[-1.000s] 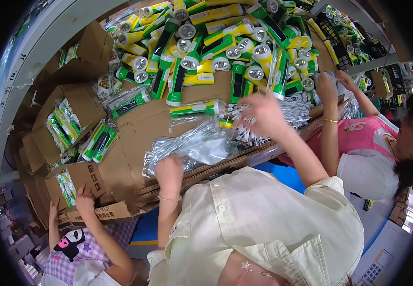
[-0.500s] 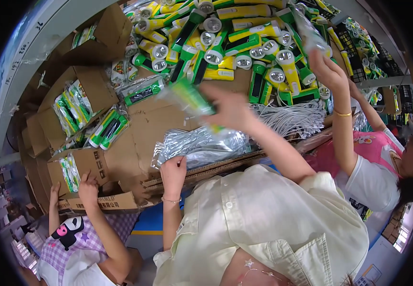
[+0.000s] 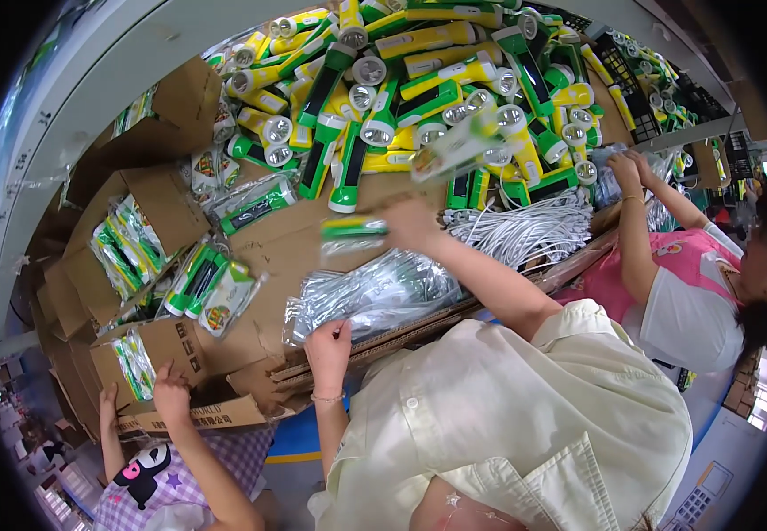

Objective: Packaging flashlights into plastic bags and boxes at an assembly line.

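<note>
My left hand (image 3: 329, 352) is closed at the near left corner of a heap of clear plastic bags (image 3: 383, 288); what its fingers pinch, if anything, is hidden. My right hand (image 3: 412, 225) is smeared by motion above the cardboard, just beyond the heap. Right at its fingertips is a blurred green and yellow flashlight (image 3: 352, 230); I cannot tell whether the hand grips it. Farther off, a bagged flashlight (image 3: 456, 146) shows blurred in front of the big flashlight pile (image 3: 375, 97). Bagged flashlights (image 3: 207, 281) lie to the left.
White cables (image 3: 525, 226) lie bundled right of the bags. Open cardboard boxes (image 3: 167, 199) with bagged flashlights stand at left. One co-worker's hands (image 3: 171, 394) hold a small box (image 3: 176, 341); another's hands (image 3: 631, 168) are at the right. A grey metal frame (image 3: 92, 97) borders the left.
My right hand has moved slightly left and down. A bagged piece now lies on the left group. The right co-worker's raised hand has lowered, and a blurred bagged flashlight appears before the pile.
</note>
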A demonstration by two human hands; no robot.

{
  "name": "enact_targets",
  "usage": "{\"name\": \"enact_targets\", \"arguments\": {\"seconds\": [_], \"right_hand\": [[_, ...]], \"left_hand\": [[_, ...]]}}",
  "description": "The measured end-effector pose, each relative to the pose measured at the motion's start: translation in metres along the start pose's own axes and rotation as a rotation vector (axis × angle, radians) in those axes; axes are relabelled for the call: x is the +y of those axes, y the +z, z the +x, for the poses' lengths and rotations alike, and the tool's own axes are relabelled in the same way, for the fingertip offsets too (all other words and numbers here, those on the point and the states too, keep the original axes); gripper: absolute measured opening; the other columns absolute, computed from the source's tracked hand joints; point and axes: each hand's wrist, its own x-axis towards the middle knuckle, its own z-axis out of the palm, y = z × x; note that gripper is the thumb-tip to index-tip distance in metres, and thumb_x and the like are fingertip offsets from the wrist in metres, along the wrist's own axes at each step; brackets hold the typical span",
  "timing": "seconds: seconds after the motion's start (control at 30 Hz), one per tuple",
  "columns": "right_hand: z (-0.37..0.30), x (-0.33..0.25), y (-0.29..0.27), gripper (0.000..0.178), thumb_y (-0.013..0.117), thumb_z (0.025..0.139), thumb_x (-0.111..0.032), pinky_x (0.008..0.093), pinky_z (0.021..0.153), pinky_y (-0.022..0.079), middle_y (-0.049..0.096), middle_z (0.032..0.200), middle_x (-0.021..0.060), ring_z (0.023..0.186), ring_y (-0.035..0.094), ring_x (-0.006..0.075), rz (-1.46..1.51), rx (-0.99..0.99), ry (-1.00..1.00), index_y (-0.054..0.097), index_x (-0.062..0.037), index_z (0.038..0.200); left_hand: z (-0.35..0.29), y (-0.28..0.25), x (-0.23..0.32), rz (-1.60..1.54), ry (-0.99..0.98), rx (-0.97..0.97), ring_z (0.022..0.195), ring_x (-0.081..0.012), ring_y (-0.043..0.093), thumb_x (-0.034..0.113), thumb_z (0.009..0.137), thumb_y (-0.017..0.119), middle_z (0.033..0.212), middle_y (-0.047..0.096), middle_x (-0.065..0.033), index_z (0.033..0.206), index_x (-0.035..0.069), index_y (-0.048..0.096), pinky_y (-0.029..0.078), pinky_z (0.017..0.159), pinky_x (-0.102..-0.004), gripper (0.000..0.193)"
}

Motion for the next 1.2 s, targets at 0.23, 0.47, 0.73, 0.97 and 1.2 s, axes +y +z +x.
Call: {"name": "enact_targets", "arguments": {"seconds": [0.23, 0.47, 0.73, 0.97, 1.2], "right_hand": [[0.029, -0.124, -0.021, 0.057, 0.073, 0.064, -0.036, 0.0427, 0.079, 0.048, 0.06, 0.106, 0.0087, 0.098, 0.058, 0.0301, 0.604, 0.461, -0.469, 0.056, -0.0142, 0.114], [-0.031, 0.081, -0.012, 0.017, 0.064, 0.065, -0.018, 0.0383, 0.053, 0.045, 0.063, 0.071, 0.0067, 0.069, 0.064, 0.0223, -0.411, 0.196, 0.377, 0.06, -0.0121, 0.081], [0.041, -0.109, -0.031, 0.073, 0.072, 0.069, -0.035, 0.042, 0.077, 0.049, 0.059, 0.113, 0.013, 0.096, 0.06, 0.033, 0.44, -0.035, -0.273, 0.041, -0.0206, 0.134], [0.024, -0.074, -0.058, 0.041, 0.068, 0.069, -0.018, 0.038, 0.083, 0.048, 0.059, 0.108, 0.0086, 0.099, 0.058, 0.0272, 0.403, 0.478, -0.392, 0.059, -0.0126, 0.108], [0.038, 0.114, -0.161, 0.021, 0.06, 0.073, -0.006, 0.0372, 0.07, 0.05, 0.063, 0.091, 0.0052, 0.087, 0.06, 0.0259, -0.131, 0.774, -0.038, 0.065, -0.011, 0.092]], "left_hand": [[0.004, -0.005, 0.003, -0.034, -0.134, -0.078, 0.066, -0.0361, 0.061, 0.016, 0.078, 0.065, 0.071, 0.062, -0.0196, 0.08, 0.001, 0.068, 0.048, 0.059, -0.0379, 0.016], [0.005, -0.012, 0.025, -0.089, -0.13, -0.05, 0.062, -0.0329, 0.062, 0.018, 0.078, 0.064, 0.067, 0.062, -0.0167, 0.079, 0.003, 0.068, 0.048, 0.056, -0.0359, 0.015], [0.013, -0.007, 0.03, -0.067, -0.045, -0.083, 0.062, -0.0335, 0.062, 0.022, 0.077, 0.067, 0.067, 0.062, -0.0173, 0.074, 0.002, 0.068, 0.049, 0.057, -0.0373, 0.019], [0.014, -0.01, 0.022, -0.063, -0.014, 0.079, 0.06, -0.0358, 0.059, 0.021, 0.078, 0.067, 0.066, 0.061, -0.0187, 0.074, 0.0, 0.067, 0.046, 0.055, -0.0373, 0.021], [0.031, -0.008, 0.033, -0.071, 0.029, 0.078, 0.058, -0.038, 0.056, 0.018, 0.078, 0.066, 0.063, 0.058, -0.0197, 0.071, -0.002, 0.064, 0.044, 0.053, -0.038, 0.021]]}}
